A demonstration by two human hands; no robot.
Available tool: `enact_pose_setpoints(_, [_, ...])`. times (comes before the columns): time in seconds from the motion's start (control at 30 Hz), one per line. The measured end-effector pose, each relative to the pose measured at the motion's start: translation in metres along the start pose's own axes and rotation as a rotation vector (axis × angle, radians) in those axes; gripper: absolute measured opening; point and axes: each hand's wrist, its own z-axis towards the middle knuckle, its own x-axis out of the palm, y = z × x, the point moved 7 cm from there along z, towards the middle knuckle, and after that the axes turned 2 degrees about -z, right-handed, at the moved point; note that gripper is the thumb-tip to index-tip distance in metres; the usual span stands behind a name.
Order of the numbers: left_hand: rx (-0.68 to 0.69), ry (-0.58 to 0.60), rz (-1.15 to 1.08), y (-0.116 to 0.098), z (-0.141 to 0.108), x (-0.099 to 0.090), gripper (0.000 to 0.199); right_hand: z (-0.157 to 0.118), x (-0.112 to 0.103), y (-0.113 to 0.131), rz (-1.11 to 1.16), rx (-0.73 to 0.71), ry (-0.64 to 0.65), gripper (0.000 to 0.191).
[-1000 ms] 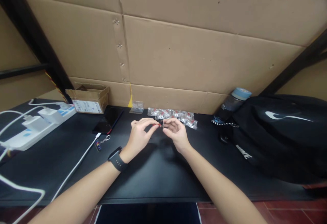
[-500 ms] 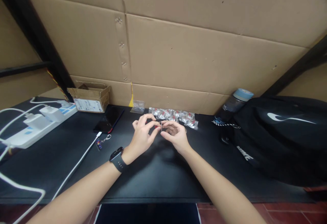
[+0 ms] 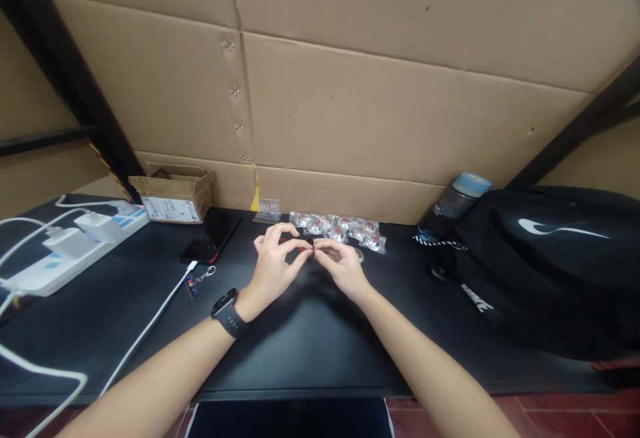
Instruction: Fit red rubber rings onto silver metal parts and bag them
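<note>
My left hand (image 3: 276,261), a dark watch on its wrist, pinches with thumb and forefinger above the black tabletop. My right hand (image 3: 345,270) meets it fingertip to fingertip. Between them is a small thin piece (image 3: 313,249), dark with some red near it. Fingers cover most of it, so its kind cannot be made out. Just behind the hands lie several small clear packets (image 3: 337,230), each with a round item and a bit of red inside. A round, shiny disc (image 3: 360,255) shows partly past my right fingers.
On the left are a power strip (image 3: 75,255) with white cables, an open cardboard box (image 3: 173,195), a phone (image 3: 210,235) and a keychain (image 3: 193,285). A bottle (image 3: 453,208) and black backpack (image 3: 545,271) stand right. A cardboard wall (image 3: 325,105) rises behind.
Both hands' fingertips have come closer together around the small piece, and less of it shows. The round disc by my right hand is more visible. The camera view has shifted slightly.
</note>
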Motion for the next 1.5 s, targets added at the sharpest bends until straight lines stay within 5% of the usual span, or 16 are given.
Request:
enact_pose_setpoints(0.27, [-0.059,0.077,-0.109,0.007,0.004,0.002,0.022,-0.003,0.002,0.023,-0.350,-0.131,0.066,0.013])
enact_pose_setpoints(0.43, [0.017,0.441,-0.022,0.013,-0.006,0.032,0.022,-0.005,0.002,0.037,-0.651,-0.301,0.120,0.007])
enact_pose_setpoints(0.53, [0.031,0.531,0.024,0.020,-0.014,0.045,0.024,-0.005,0.001,0.037,-0.757,-0.339,0.157,0.007])
enact_pose_setpoints(0.73, [0.056,0.540,0.042,0.033,-0.011,0.046,0.040,-0.006,-0.002,0.028,-0.847,-0.295,0.286,0.005])
enact_pose_setpoints(0.9, [-0.068,0.408,0.164,0.078,0.003,0.032,0.035,-0.005,-0.004,0.020,-0.842,-0.256,0.332,0.005])
enact_pose_setpoints(1.03, [-0.100,0.419,0.274,0.111,0.003,0.031,0.037,-0.005,-0.007,0.015,-0.858,-0.222,0.391,0.004])
enact_pose_setpoints(1.2, [-0.117,0.441,0.267,0.119,0.003,0.032,0.025,0.002,-0.056,0.005,-1.000,-0.069,0.318,0.041])
enact_pose_setpoints(1.33, [-0.105,0.423,0.276,0.111,0.006,0.031,0.019,0.009,-0.100,-0.013,-1.105,0.093,0.269,0.045])
enact_pose_setpoints(1.5, [-0.115,0.421,0.271,0.108,0.007,0.035,0.015,0.013,-0.112,-0.026,-1.064,0.161,0.267,0.040])
